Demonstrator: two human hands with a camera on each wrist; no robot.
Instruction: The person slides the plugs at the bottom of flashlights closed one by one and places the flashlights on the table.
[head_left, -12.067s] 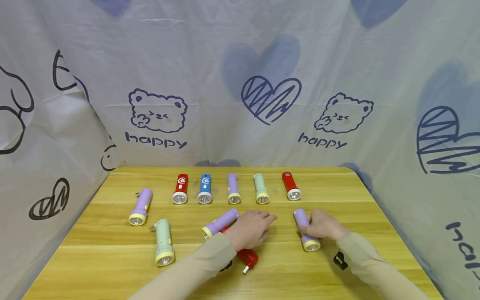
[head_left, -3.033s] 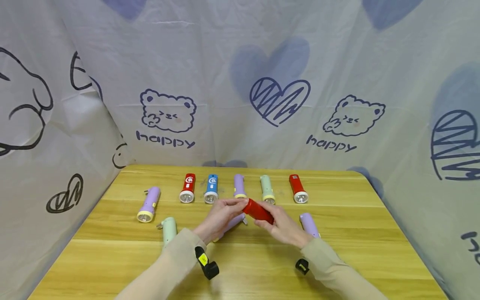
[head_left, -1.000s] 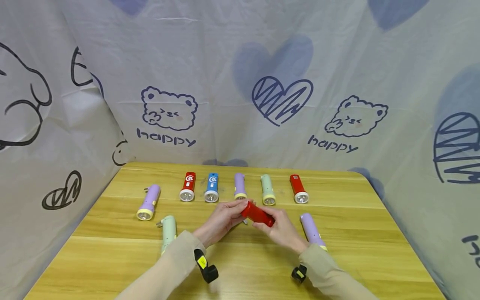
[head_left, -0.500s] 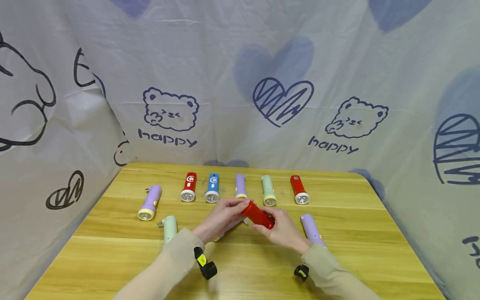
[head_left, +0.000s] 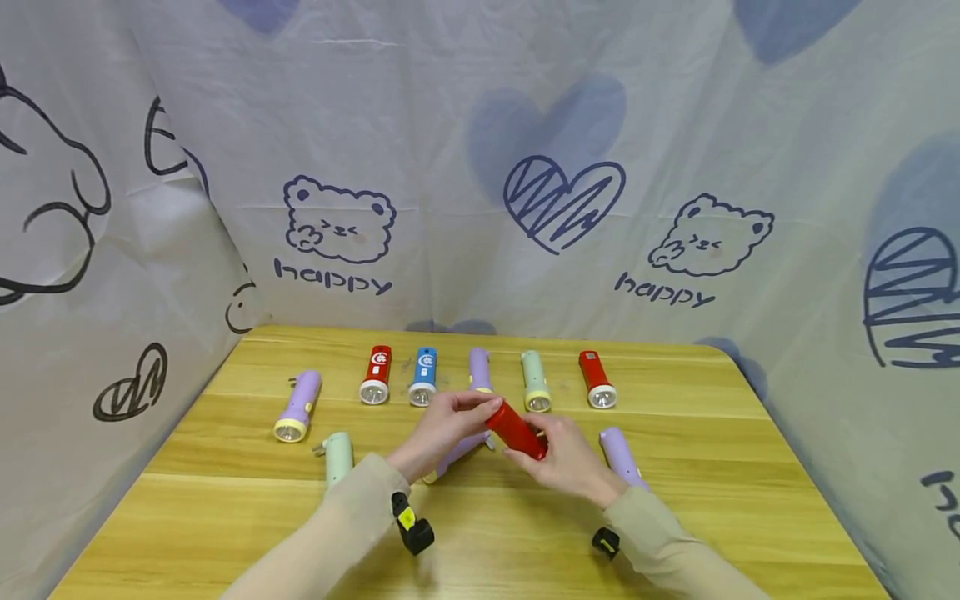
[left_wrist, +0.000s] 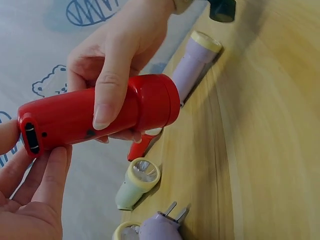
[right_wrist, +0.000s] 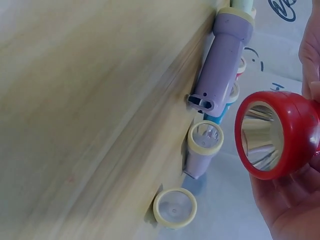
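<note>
Both hands hold a red flashlight (head_left: 516, 431) above the middle of the table. My left hand (head_left: 442, 429) pinches its tail end, where a dark slot shows in the left wrist view. Around the body near the head curls my right hand (head_left: 566, 458); in the left wrist view its thumb lies along the red flashlight (left_wrist: 80, 117). The right wrist view shows the lens and red rim of the flashlight (right_wrist: 295, 135). Beneath the left hand lies a purple flashlight (head_left: 461, 454), partly hidden, with two metal prongs sticking out at one end.
Along the back stand or lie a red flashlight (head_left: 377, 371), a blue one (head_left: 426, 369), a purple one (head_left: 478, 368), a green one (head_left: 534, 375) and another red one (head_left: 594, 373). Purple flashlights lie left (head_left: 302, 400) and right (head_left: 621, 454); a green one (head_left: 339, 457) is by the left sleeve.
Earlier the left hand was over a red flashlight on the table and the right hand at the right purple one. Both now hold the red flashlight raised; over the last second it has tilted slightly.
</note>
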